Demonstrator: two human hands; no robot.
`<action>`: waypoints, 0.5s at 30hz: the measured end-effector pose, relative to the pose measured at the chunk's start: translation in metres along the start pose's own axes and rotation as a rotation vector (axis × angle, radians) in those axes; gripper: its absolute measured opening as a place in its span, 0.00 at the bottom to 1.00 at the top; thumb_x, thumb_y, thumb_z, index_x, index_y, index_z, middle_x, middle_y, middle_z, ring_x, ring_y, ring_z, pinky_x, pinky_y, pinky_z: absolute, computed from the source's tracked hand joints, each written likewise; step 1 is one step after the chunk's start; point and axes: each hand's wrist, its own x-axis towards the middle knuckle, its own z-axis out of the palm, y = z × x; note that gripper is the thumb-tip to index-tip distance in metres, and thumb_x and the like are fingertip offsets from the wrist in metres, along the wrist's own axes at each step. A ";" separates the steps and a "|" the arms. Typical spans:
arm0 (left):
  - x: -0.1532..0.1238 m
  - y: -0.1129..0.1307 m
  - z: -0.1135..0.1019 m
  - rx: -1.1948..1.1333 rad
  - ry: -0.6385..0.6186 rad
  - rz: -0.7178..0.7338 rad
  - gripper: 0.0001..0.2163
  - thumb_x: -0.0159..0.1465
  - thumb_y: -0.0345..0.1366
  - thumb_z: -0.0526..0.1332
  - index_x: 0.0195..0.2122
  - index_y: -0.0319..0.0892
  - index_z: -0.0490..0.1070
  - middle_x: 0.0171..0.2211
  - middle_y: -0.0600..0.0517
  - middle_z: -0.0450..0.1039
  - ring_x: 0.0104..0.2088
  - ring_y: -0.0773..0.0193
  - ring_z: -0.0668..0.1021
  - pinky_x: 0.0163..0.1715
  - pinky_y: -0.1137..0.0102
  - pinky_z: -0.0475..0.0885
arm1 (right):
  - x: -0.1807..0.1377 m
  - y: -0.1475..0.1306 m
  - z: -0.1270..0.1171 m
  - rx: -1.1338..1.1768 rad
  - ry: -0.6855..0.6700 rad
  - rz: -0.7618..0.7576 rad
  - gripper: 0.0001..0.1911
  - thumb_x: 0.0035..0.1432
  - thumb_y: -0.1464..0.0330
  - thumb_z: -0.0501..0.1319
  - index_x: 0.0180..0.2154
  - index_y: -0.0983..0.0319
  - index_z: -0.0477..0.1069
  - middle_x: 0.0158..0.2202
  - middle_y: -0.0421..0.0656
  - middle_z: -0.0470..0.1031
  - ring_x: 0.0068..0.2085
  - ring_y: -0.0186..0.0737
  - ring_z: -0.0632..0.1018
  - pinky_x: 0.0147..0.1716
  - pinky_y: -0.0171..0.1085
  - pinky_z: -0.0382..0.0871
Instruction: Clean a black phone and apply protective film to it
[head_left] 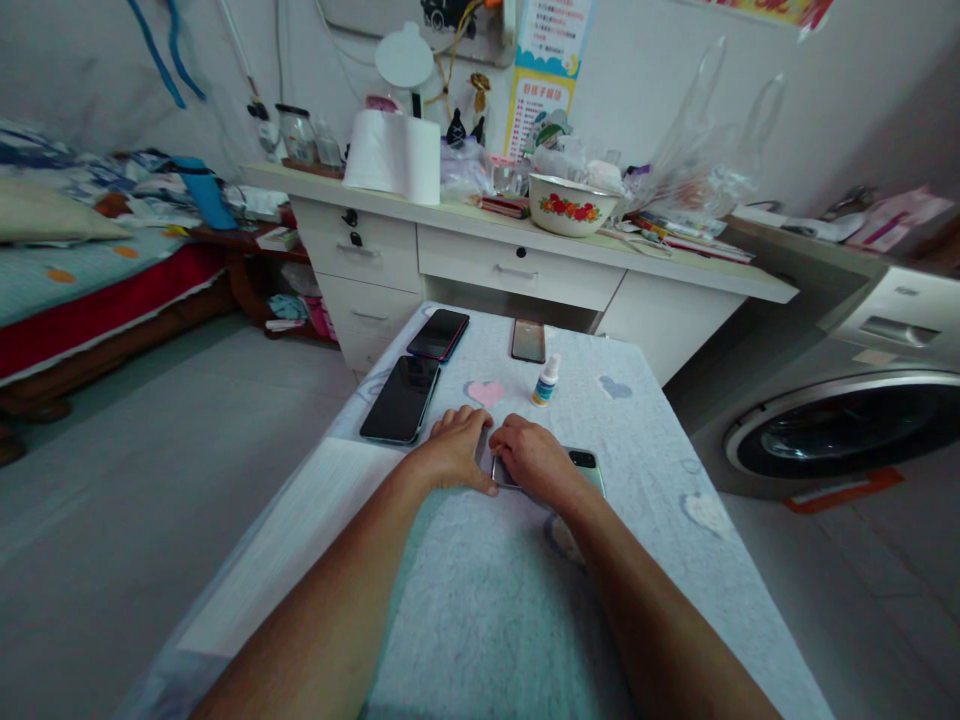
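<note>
A phone (595,476) with a pale green back and a dark camera patch lies crosswise on the cloth-covered table, its middle hidden under my right hand (534,458). The fingers of that hand are curled and pressed together over the phone's left part; what they pinch, if anything, is hidden. My left hand (459,450) rests at the phone's left end, fingers and thumb apart, the thumb tip close to its edge. Beyond the hands stands a small white spray bottle (547,381) with a blue and yellow label.
Two dark phones (403,399) lie to the left, one behind the other. A smaller phone or phone case (529,341) is at the far edge. A white strip (292,540) covers the left side. Behind is a cluttered desk (480,222); a washing machine (840,400) stands right.
</note>
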 end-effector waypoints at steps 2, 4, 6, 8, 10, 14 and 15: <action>0.000 0.000 0.000 -0.007 -0.004 0.007 0.40 0.35 0.50 0.71 0.49 0.48 0.58 0.48 0.50 0.60 0.51 0.51 0.64 0.49 0.62 0.63 | -0.002 0.000 0.000 0.017 -0.008 -0.028 0.09 0.59 0.74 0.54 0.35 0.62 0.73 0.36 0.42 0.69 0.37 0.32 0.70 0.37 0.32 0.59; -0.001 0.000 -0.001 -0.011 -0.009 0.010 0.39 0.35 0.50 0.71 0.49 0.49 0.59 0.48 0.51 0.60 0.51 0.52 0.64 0.49 0.62 0.63 | -0.004 0.000 0.000 0.042 -0.014 -0.058 0.09 0.58 0.75 0.54 0.35 0.63 0.73 0.36 0.42 0.68 0.36 0.32 0.70 0.37 0.31 0.58; -0.001 0.000 -0.001 -0.017 -0.013 0.010 0.38 0.36 0.49 0.71 0.49 0.49 0.59 0.48 0.51 0.60 0.51 0.52 0.64 0.49 0.62 0.63 | -0.006 0.001 0.000 0.066 -0.019 -0.088 0.09 0.57 0.76 0.55 0.34 0.63 0.73 0.35 0.42 0.68 0.36 0.32 0.70 0.37 0.31 0.58; -0.002 0.001 -0.002 -0.023 -0.019 0.006 0.38 0.36 0.48 0.71 0.48 0.49 0.60 0.48 0.51 0.60 0.51 0.52 0.64 0.49 0.63 0.63 | -0.008 0.001 0.000 0.089 -0.026 -0.113 0.08 0.57 0.76 0.55 0.33 0.63 0.73 0.34 0.41 0.68 0.35 0.32 0.69 0.36 0.31 0.59; -0.002 0.001 -0.003 -0.025 -0.027 -0.001 0.37 0.36 0.47 0.71 0.49 0.50 0.60 0.48 0.52 0.60 0.51 0.52 0.64 0.49 0.63 0.63 | -0.009 0.001 0.000 0.106 -0.027 -0.128 0.08 0.57 0.76 0.55 0.32 0.63 0.72 0.34 0.41 0.67 0.35 0.31 0.70 0.36 0.31 0.59; -0.002 0.001 -0.003 -0.013 -0.040 0.004 0.37 0.37 0.48 0.71 0.49 0.52 0.59 0.48 0.52 0.59 0.52 0.52 0.64 0.49 0.63 0.63 | -0.008 -0.003 0.000 0.074 0.007 -0.040 0.09 0.59 0.75 0.54 0.34 0.63 0.73 0.35 0.42 0.67 0.35 0.32 0.70 0.37 0.31 0.59; -0.001 0.001 -0.003 -0.006 -0.040 0.006 0.38 0.37 0.48 0.71 0.50 0.52 0.59 0.48 0.52 0.59 0.52 0.52 0.64 0.49 0.63 0.63 | -0.007 -0.003 0.000 0.055 0.020 -0.001 0.09 0.60 0.74 0.53 0.34 0.63 0.72 0.36 0.42 0.67 0.35 0.32 0.70 0.37 0.31 0.59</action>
